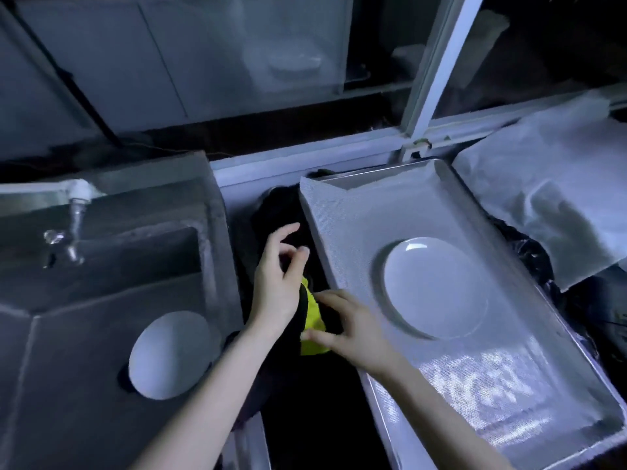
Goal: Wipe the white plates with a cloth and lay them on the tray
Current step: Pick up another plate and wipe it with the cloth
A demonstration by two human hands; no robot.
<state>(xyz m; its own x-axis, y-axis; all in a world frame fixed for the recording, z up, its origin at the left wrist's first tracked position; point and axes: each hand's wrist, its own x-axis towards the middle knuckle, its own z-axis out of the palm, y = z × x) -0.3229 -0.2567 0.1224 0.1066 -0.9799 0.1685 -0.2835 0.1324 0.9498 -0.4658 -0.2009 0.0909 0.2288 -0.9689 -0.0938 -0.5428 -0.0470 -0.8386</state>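
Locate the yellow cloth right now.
Head view, lower centre: the yellow cloth lies in the dark gap between the sink and the tray, touched by the right hand, beside the left hand.

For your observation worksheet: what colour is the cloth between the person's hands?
The cloth is bright yellow-green, shown best in the head view.
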